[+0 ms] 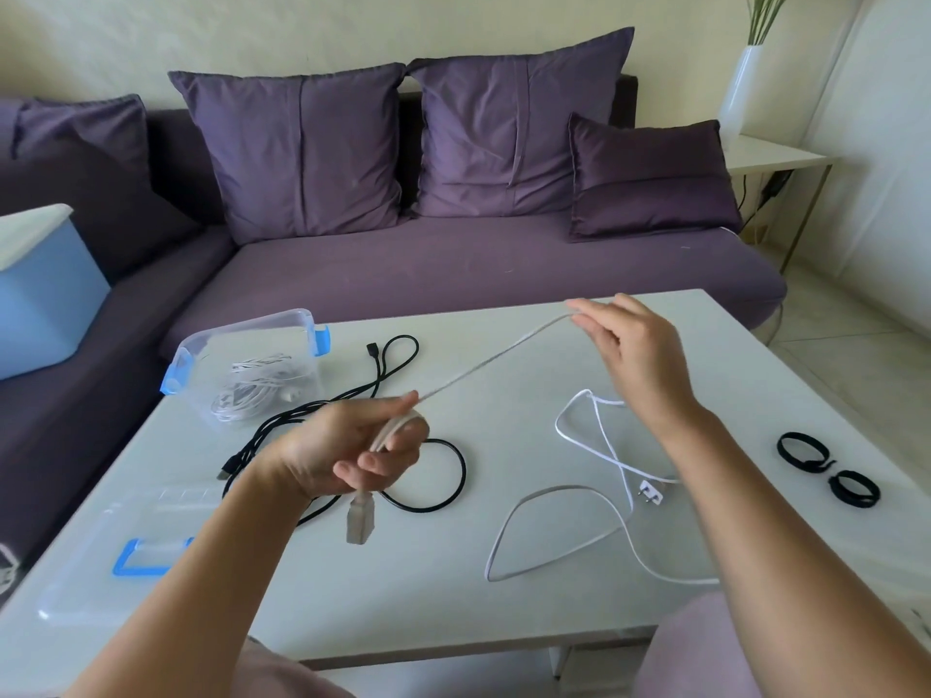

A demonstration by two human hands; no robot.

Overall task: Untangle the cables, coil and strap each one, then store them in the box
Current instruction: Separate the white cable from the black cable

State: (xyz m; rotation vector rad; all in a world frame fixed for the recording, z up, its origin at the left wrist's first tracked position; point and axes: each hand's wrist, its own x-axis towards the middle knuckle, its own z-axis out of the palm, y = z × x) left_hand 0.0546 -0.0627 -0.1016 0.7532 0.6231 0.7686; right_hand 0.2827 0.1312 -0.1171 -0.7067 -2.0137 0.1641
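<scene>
Cables lay loose on the white table [352,586] while both hands worked a grey one.

Nearest, the box lid [126,556] sat at the table's left edge. Above the table, the left hand [347,455] was closed around a few turns of the grey cable [483,365], its plug hanging below the fist; the right hand [635,355] pinched the same cable further along, holding it taut between them. A white cable [604,496] and a black cable [443,476] sprawled beneath. Two black straps [826,468] lay right. Farther left, the clear box [302,324] held coiled white cable.
</scene>
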